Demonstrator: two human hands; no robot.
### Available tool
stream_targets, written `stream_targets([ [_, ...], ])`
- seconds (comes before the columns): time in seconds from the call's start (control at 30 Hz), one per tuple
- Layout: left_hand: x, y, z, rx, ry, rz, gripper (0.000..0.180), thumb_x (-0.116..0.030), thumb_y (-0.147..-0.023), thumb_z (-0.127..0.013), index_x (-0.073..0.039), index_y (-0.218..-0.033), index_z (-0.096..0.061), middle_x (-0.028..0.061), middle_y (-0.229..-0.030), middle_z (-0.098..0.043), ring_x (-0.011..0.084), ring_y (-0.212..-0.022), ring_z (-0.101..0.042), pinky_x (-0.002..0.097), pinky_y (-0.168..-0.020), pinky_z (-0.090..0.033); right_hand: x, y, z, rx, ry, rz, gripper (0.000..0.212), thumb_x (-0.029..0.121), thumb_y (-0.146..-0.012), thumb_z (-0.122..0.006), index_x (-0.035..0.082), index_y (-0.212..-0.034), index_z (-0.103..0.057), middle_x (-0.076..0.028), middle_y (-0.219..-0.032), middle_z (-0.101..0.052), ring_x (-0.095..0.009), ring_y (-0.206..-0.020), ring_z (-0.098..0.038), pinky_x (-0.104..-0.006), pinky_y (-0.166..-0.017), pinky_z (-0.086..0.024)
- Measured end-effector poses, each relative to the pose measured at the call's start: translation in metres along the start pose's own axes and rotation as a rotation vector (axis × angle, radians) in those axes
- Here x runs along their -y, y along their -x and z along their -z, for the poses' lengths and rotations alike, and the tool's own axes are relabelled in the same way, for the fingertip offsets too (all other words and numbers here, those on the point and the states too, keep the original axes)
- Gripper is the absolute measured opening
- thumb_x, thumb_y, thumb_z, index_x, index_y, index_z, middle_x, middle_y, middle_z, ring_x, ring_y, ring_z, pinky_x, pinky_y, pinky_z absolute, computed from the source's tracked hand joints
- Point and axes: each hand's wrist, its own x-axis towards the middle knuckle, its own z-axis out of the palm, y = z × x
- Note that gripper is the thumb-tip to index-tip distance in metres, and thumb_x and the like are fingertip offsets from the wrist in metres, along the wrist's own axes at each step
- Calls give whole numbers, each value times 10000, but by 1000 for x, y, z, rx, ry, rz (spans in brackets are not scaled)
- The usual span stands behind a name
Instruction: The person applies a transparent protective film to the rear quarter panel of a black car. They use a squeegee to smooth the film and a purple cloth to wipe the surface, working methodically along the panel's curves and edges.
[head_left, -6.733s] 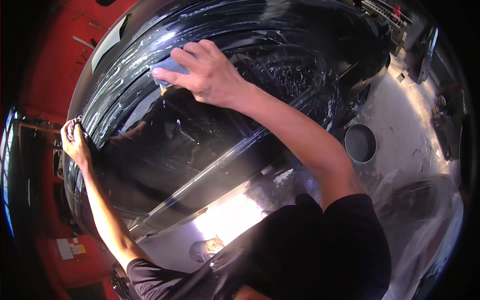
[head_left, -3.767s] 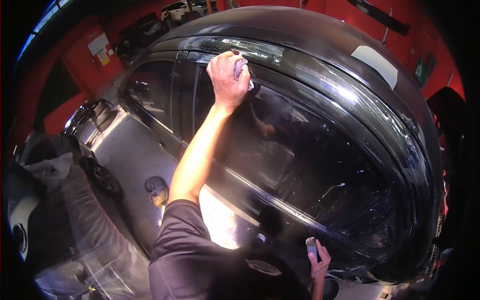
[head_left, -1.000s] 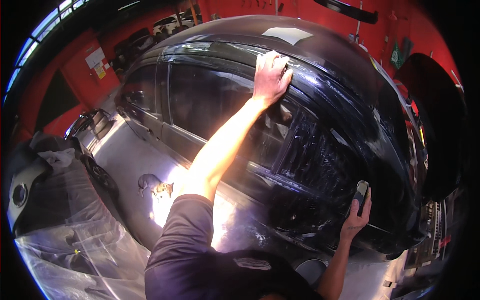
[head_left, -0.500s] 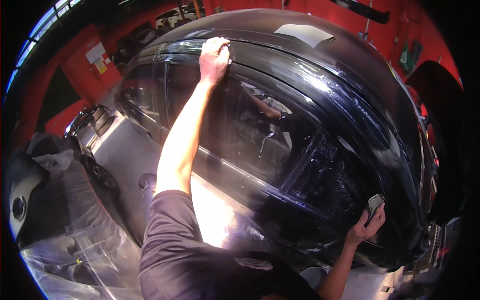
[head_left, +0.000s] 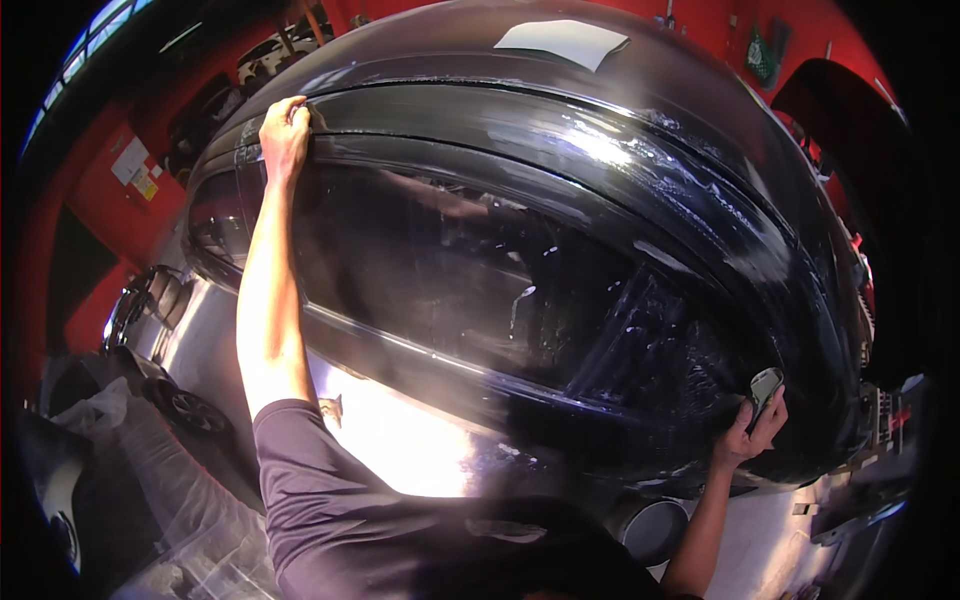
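A dark car body (head_left: 430,270) with wet-looking, whitish smears fills the middle of the view. My left hand (head_left: 285,138) reaches far over its side and rests on the rail along the roof edge. Its fingers are closed and bent down; whatever lies under them is hidden. At the car's right end, my right hand (head_left: 750,435) grips a small dark oval block (head_left: 766,389) with a grey flat face, held upright beside the bodywork. On the roof lies a pale sheet (head_left: 562,42), curved along the surface.
A round grey bucket (head_left: 655,530) stands on the floor by my right arm. Clear plastic sheeting (head_left: 190,500) covers something at the lower left, near a car wheel (head_left: 197,412). Red walls (head_left: 95,215) surround the car, and a metal rack (head_left: 885,420) is at the right.
My left hand has slid left along the roof edge, and my view has shifted with it. The right hand keeps its hold on the oval block near the car's right end.
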Motion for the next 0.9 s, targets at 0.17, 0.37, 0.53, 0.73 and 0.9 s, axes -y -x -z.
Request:
stream_targets([
  [0.17,-115,24,-34,85,212,-127,237,-88,-950,-671,-15,-1137,-797,129,-1049,-786,252,-953,-767,351,-891,-588,-2,-1,0,-19,-24,17,566,227,-1110,-677,-79,-1572,-561,-242,-1418,-597,-386,-1260,-624,-461,-1091,-499],
  [0.37,-276,69,-70,131,279,-367,191,-63,-896,-683,-26,-1046,-796,145,-999,-764,322,-961,-748,396,-881,-597,2,-2,-4,-25,-58,33,559,148,-1047,-731,-62,-1549,-601,-245,-1400,-595,-396,-1257,-609,-467,-1091,-496],
  [0.53,-398,121,-101,151,304,-502,221,-101,-881,-677,-58,-1061,-797,121,-1118,-773,335,-1074,-734,427,-924,-605,9,-5,1,-26,-81,19,572,98,-992,-774,-48,-1526,-631,-235,-1381,-604,-391,-1230,-601,-470,-1065,-499],
  [0.73,-537,206,-139,109,461,-784,314,-44,-776,-756,4,-1086,-742,213,-1204,-720,417,-1193,-669,498,-1055,-552,5,-9,7,16,-133,56,569,82,-982,-781,-33,-1521,-638,-228,-1401,-616,-399,-1234,-598,-471,-1066,-492],
  [0.9,-604,282,-151,292,641,-1041,305,-113,-775,-777,-12,-1060,-739,225,-1359,-692,404,-1335,-632,552,-1215,-467,6,-19,23,102,-193,87,554,91,-968,-784,-41,-1490,-656,-238,-1387,-626,-412,-1214,-604,-486,-1048,-505],
])
